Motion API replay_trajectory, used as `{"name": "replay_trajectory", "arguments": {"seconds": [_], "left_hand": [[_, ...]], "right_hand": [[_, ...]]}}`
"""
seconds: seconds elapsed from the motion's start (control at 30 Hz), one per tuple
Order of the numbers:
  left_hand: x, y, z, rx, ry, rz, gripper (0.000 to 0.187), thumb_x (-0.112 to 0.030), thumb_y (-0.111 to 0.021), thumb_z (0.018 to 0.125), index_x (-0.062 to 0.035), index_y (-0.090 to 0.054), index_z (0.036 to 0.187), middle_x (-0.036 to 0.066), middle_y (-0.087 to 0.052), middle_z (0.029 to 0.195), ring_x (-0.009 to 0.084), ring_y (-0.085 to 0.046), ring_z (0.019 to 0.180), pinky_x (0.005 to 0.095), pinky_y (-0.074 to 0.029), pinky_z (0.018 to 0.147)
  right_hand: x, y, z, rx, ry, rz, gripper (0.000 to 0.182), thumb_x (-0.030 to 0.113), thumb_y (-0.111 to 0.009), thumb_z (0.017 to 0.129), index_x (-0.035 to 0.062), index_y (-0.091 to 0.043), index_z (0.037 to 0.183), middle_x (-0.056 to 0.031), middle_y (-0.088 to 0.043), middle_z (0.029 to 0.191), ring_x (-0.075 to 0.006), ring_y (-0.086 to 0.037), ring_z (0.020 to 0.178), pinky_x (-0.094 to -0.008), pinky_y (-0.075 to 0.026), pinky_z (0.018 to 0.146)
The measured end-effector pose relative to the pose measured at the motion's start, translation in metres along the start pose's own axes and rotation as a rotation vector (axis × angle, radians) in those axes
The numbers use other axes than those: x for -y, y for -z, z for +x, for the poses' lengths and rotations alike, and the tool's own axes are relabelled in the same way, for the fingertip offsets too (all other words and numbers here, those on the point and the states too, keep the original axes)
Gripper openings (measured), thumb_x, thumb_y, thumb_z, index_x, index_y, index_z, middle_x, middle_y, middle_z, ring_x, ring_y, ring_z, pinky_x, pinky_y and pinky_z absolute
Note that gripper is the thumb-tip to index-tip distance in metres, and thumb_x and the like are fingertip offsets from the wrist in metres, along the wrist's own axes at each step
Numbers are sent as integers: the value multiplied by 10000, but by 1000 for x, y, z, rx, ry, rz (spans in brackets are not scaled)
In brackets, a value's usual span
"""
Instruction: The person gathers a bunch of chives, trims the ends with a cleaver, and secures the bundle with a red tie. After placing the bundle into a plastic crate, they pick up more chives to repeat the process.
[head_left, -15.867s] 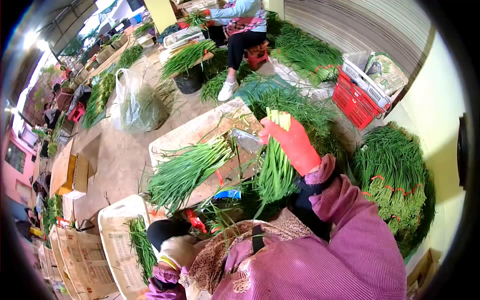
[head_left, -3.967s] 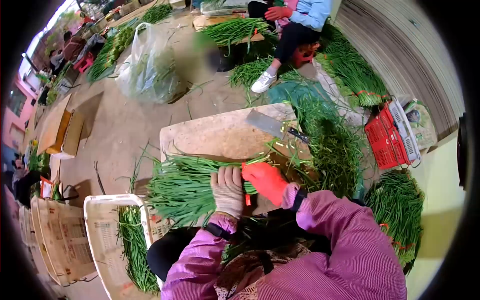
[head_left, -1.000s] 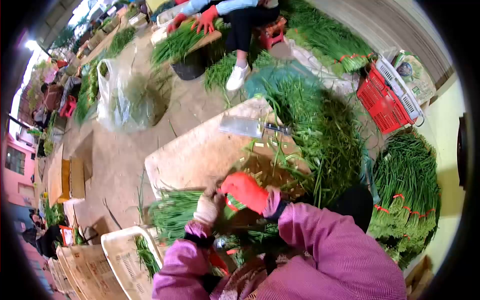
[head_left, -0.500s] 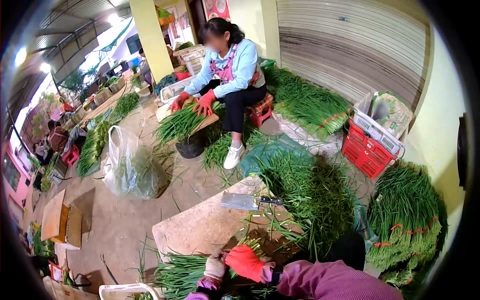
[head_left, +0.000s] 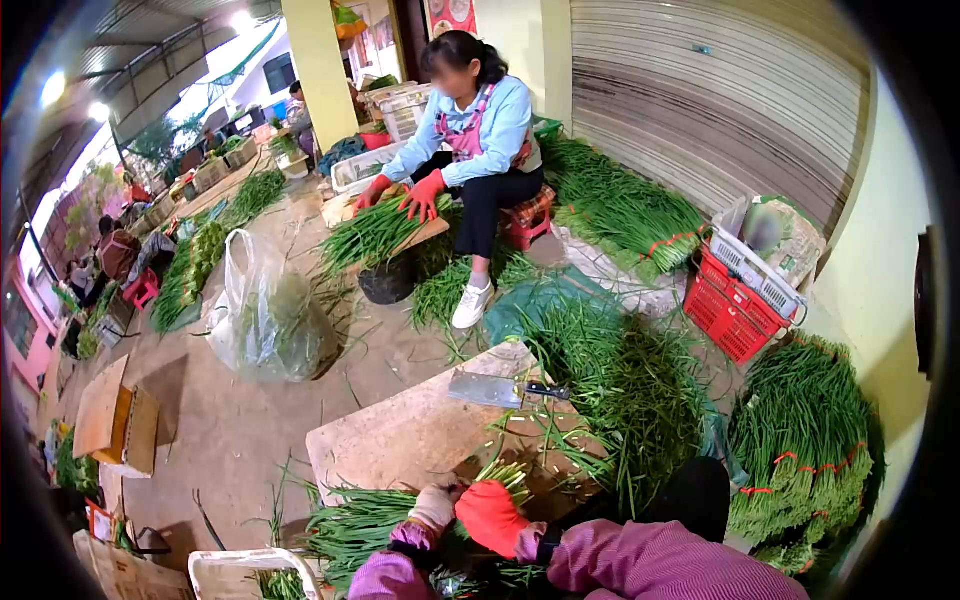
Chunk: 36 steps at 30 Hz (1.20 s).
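My left hand (head_left: 435, 508), in a pale glove, and my right hand (head_left: 490, 515), in a red glove, meet at the board's near edge. Both are closed round a bunch of green chive stalks (head_left: 508, 476); its pale cut ends stick out beyond the red glove, and its leaves (head_left: 360, 530) spread to the left. My fingertips are close together, and what lies between them is partly hidden. Farther back on the wooden board (head_left: 390, 440) lies a cleaver (head_left: 490, 390) with a black handle. Loose chive stalks (head_left: 625, 400) are heaped along the board's right side.
Across from me, a person (head_left: 480, 130) in red gloves handles chives on another board. A plastic bag (head_left: 262, 320) stands on the floor. Banded chive bundles (head_left: 800, 430) and a red crate (head_left: 735, 305) are at right. A white basket (head_left: 215, 570) sits at lower left.
The view has shifted slightly, so the surroundings appear a little displaced. My hands stay together at the bunch with little visible change. The other person's gloves remain on their chives.
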<state>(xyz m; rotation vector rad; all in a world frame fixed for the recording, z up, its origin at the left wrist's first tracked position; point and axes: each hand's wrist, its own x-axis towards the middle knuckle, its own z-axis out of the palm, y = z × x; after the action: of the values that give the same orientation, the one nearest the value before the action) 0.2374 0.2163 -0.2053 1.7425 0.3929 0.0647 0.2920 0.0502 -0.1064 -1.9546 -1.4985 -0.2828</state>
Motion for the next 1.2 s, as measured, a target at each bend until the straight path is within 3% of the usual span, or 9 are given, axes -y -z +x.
{"name": "replay_trajectory", "arguments": {"seconds": [0.23, 0.37, 0.43, 0.57, 0.6, 0.83, 0.9, 1.0, 1.2], "left_hand": [[-136, 19, 16, 508, 2, 911, 295, -276, -570, 855, -69, -708, 1014, 176, -706, 1012, 355, -675, 923, 442, -529, 807], [124, 26, 65, 156, -48, 1196, 484, -429, -403, 967, -158, -599, 1317, 94, -588, 1349, 274, -589, 1194, 393, -457, 1026], [-135, 4, 5, 403, 344, 1287, 542, -482, -410, 966, -188, -508, 1411, 58, -500, 1449, 247, -459, 1341, 360, -370, 1119], [-143, -20, 7, 191, -20, 1274, 238, -277, -642, 786, -121, -767, 914, 128, -726, 983, 328, -694, 944, 412, -567, 785], [-165, -27, 15, 480, 391, 1358, 533, -513, -424, 930, -239, -569, 1364, 56, -529, 1423, 258, -487, 1317, 408, -376, 1113], [-130, -44, 30, 363, 263, 1400, 278, -339, -617, 768, -165, -769, 923, 92, -736, 985, 292, -696, 934, 434, -544, 834], [-114, -51, 14, 106, 41, 1343, 176, -260, -675, 728, -162, -780, 830, 91, -743, 886, 281, -715, 828, 421, -566, 694], [-110, -76, 23, 34, 309, 1367, 186, -269, -657, 822, -189, -781, 935, 60, -744, 987, 221, -721, 885, 372, -559, 664], [-106, -98, 33, -7, 519, 1011, 236, -260, -626, 908, -172, -742, 1093, 45, -707, 1156, 227, -694, 1027, 412, -565, 709]], "right_hand": [[15, -18, -6, -71, -171, 21, 84, 183, -611, 717, 111, -568, 729, -74, -540, 718, -298, -566, 772, -429, -446, 715], [22, -27, -7, -135, -282, 26, 114, 201, -602, 819, 114, -653, 872, -101, -660, 854, -335, -614, 853, -454, -470, 750], [21, -27, -10, 162, -330, -35, 136, 179, -607, 796, 105, -649, 902, -109, -667, 913, -329, -613, 907, -468, -467, 796], [28, -35, -26, -142, -301, 92, 233, 190, -570, 862, 51, -664, 1024, -170, -639, 1039, -341, -545, 1098, -477, -394, 1034], [32, -47, -31, -179, -393, 357, 308, 195, -565, 857, 28, -661, 1097, -180, -626, 1115, -348, -497, 1194, -498, -311, 1123], [54, -4, -64, 357, -42, -51, 336, 218, -548, 866, 10, -638, 1115, -142, -622, 1159, -269, -452, 1284, -464, -266, 1153], [40, -30, -110, 43, -14, 587, 301, 232, -565, 865, 61, -662, 1093, -118, -674, 994, -272, -594, 1118, -430, -445, 1003], [31, 131, -24, 899, -95, -175, 252, 219, -549, 888, 120, -697, 1065, -113, -699, 859, -322, -682, 776, -419, -540, 658], [-26, 131, 61, 257, -158, 205, 211, 222, -607, 875, 119, -727, 1014, -114, -694, 834, -320, -664, 773, -411, -523, 675]]}}
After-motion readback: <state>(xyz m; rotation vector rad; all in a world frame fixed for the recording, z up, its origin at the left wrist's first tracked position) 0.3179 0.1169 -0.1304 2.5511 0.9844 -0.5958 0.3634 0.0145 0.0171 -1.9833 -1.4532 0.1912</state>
